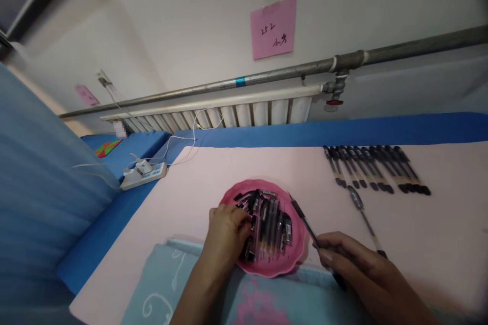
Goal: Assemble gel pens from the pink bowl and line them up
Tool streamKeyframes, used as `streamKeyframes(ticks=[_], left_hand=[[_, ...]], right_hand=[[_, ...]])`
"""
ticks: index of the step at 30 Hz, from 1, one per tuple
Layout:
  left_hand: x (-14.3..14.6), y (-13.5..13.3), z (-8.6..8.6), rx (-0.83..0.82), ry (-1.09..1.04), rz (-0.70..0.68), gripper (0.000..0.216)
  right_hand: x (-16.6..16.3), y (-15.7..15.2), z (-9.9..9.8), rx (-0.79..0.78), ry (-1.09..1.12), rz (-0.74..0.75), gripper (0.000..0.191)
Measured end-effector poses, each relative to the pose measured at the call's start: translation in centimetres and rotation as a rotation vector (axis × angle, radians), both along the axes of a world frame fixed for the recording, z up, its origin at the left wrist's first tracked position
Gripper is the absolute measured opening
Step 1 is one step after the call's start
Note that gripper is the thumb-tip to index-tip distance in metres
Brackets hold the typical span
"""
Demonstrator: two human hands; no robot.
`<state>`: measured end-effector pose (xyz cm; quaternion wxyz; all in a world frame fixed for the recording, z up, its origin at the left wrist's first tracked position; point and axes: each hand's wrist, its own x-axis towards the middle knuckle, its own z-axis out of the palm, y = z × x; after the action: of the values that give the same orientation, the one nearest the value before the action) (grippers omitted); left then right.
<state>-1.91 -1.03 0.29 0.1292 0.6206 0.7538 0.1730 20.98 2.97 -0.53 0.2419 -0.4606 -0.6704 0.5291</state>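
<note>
A scalloped pink plate [272, 268] on the table holds many black pen caps [251, 203] and several clear pen barrels [270, 228]. Over its left side, my left hand [229, 226] has its fingers bent down among the caps. Its fingertips are partly hidden, so what they pinch does not show. To the right of the plate, my right hand [354, 259] grips an uncapped pen [305, 221], its bare tip slanting up and left toward the plate's rim. A capped pen [364, 218] lies alone just beyond this hand.
A row of capped pens [375, 167] lies side by side at the back right of the pink tabletop [183, 188]. Blue patterned cloth [168, 269] covers the near edge. At left are a power strip [145, 175] with cables and a blue curtain [38, 188]. A radiator [244, 111] stands behind.
</note>
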Motion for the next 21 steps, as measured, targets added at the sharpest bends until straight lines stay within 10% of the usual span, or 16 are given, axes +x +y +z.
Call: streamKeyframes(ticks=[8, 21], left_hand=[[2.3, 1.2, 0.0, -0.255, 0.324, -0.001, 0.026], [3.1, 0.9, 0.5, -0.215, 0.357, 0.195, 0.027]], right_hand=[[-0.1, -0.1, -0.2, -0.006, 0.041, 0.013, 0.021], [-0.4, -0.8, -0.4, 0.152, 0.073, 0.047, 0.02]])
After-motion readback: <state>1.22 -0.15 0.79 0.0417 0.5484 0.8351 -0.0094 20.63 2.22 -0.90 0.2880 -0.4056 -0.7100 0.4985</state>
